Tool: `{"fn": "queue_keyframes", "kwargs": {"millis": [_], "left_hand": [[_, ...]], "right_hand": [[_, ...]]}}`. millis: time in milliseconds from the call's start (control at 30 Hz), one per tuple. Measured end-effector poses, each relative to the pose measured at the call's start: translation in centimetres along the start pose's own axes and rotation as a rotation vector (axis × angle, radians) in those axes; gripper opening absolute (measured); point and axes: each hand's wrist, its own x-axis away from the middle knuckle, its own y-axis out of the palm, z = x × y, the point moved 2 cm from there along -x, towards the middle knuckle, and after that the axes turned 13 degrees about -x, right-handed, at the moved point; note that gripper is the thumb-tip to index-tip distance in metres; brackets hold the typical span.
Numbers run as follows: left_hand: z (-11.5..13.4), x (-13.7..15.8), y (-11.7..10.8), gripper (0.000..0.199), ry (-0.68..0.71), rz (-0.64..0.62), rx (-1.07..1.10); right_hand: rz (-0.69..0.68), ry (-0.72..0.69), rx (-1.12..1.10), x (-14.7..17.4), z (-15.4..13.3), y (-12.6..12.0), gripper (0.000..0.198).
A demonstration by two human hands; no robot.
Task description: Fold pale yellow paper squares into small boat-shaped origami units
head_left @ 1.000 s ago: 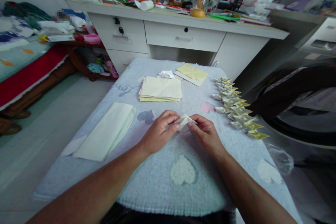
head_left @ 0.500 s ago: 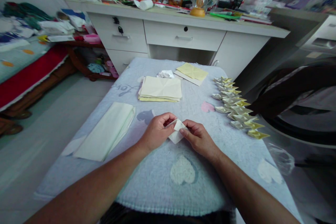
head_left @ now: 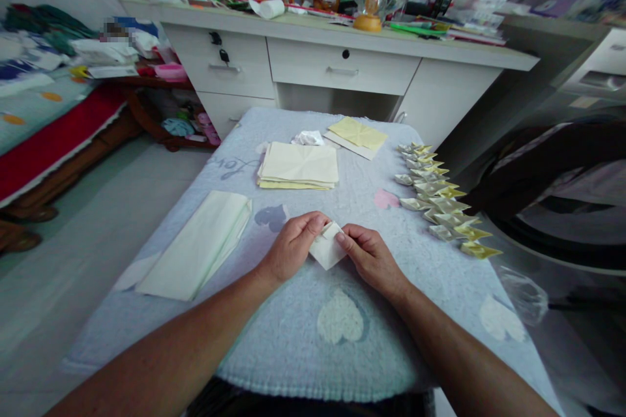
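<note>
Between my two hands is a small folded piece of white paper (head_left: 327, 251), diamond-shaped with one point toward me. My left hand (head_left: 295, 241) pinches its upper left edge, thumb on top near the upper corner. My right hand (head_left: 370, 257) grips the right corner with its thumb pressed on the front. The fingers behind the paper are partly hidden. Off to the right stand several small folded paper boats (head_left: 447, 203), white and yellow, in a row. Beyond my hands lies a stack of cream paper sheets (head_left: 299, 164).
A blue cloth with hearts covers the table (head_left: 274, 345). To the left lies a folded pale sheet (head_left: 198, 244). Creased yellow paper (head_left: 359, 132) and a crumpled white tissue (head_left: 308, 138) lie at the back. Behind stands a cluttered white desk (head_left: 337, 71); a washing machine (head_left: 596, 78) is at right.
My left thumb has shifted up toward the paper's top corner. The small flap that stood up at the top now lies flatter. Both hands stay in nearly the same place.
</note>
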Motion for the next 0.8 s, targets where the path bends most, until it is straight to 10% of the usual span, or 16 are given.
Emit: {"fn": "queue_keyframes", "kwargs": {"millis": [800], "left_hand": [[0.0,-0.4,-1.1,0.024,-0.083,0.003,0.134]], "right_hand": [[-0.046,-0.048,0.049,0.0,-1.0,-0.3,0.033]]}}
